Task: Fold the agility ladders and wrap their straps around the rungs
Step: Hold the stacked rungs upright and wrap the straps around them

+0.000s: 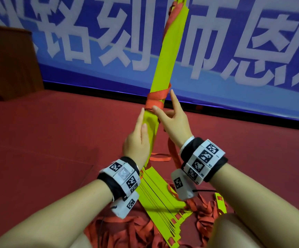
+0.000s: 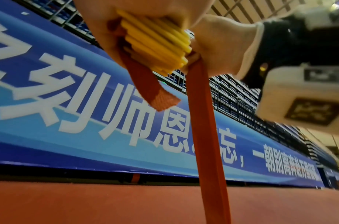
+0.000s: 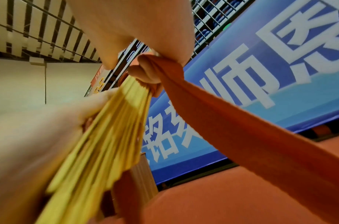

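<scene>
Rungs (image 1: 164, 56), yellow and stacked flat, are held upright as one bundle ahead of both wrists, fanning apart at the lower end over loose red webbing on the red floor (image 1: 37, 133). Left hand (image 1: 138, 138) grasps the bundle just below the wrap, fingers curled round its far edge, thumb laid along the near face. Right hand (image 1: 173, 122) sits just beside it on the opposite side: the thumb presses the lowest turn of the strap (image 1: 155, 99), the index finger extends up alongside the wrap, and the remaining fingers clench the strap's running length, which drops taut below the palm. Several turns already cross above both hands; a further wrap shows near the top end. Judged stage: cinching the mid-bundle wrap. Recommended practice: keep the left grasp firm so the rungs stay squared, hold tension on the running length, lay each turn flat beside the last without twist, and tuck the tail under a tight turn.
</scene>
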The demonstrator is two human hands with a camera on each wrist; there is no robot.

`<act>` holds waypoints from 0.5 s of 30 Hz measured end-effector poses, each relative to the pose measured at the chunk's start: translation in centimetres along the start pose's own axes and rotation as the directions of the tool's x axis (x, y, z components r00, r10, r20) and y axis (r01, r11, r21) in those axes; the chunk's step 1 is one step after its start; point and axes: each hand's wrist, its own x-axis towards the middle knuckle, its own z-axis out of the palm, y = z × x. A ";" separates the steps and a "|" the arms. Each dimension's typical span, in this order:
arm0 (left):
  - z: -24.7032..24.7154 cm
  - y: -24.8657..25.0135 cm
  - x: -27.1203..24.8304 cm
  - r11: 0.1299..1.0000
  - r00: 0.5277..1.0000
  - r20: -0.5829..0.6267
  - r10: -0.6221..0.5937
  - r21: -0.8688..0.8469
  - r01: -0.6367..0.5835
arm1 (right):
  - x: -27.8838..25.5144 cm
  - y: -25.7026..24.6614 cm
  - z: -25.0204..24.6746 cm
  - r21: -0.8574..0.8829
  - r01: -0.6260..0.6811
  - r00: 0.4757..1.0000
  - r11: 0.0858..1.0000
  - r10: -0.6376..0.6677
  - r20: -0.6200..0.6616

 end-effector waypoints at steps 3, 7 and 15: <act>0.4 0.2 -0.5 0.996 0.998 0.003 0.060 0.071 -0.060 | -0.3 -0.2 0.8 0.050 0.006 1.000 0.999 -0.005 -0.004; 0.7 0.0 -0.9 0.998 0.997 0.054 0.060 -0.007 -0.060 | -0.2 0.0 0.8 0.096 0.000 1.000 0.995 0.003 -0.029; -0.4 0.4 -0.3 0.709 0.915 0.386 -0.115 -0.614 0.348 | -0.5 -0.5 -0.5 0.288 0.075 0.997 0.955 -0.080 0.005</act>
